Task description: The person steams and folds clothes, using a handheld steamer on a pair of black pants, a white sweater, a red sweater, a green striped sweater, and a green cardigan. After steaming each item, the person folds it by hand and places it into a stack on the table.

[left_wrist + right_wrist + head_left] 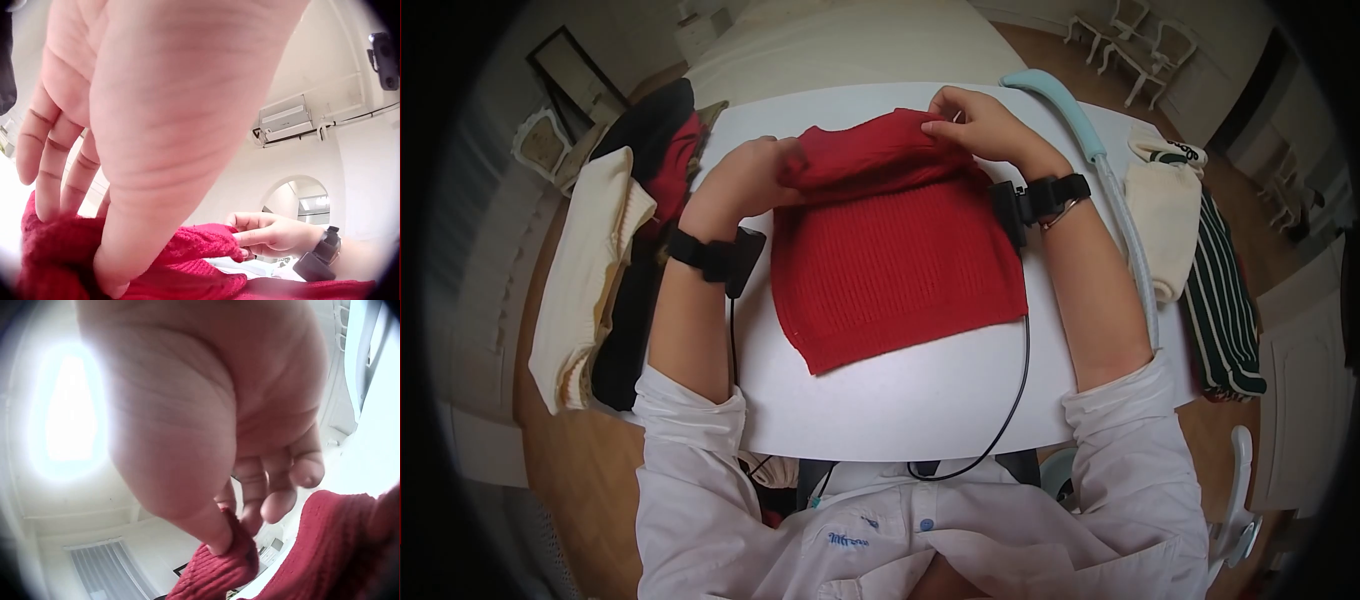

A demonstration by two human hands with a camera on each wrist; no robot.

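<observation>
A red ribbed knit sweater lies on the white table in front of me, its far part folded over toward me. At its far left side my left hand holds the knit, the thumb against it and the fingers on the other side in the left wrist view. The right hand pinches the far right edge between thumb and fingers. A raised red flap hangs from that pinch in the right wrist view. The sweater's near edge lies flat on the table, slightly slanted.
Folded cream and dark clothes overhang the table's left edge. On the right are a cream folded garment and a green-striped one. A pale blue curved arm runs along the right side. Cables trail from both wrists.
</observation>
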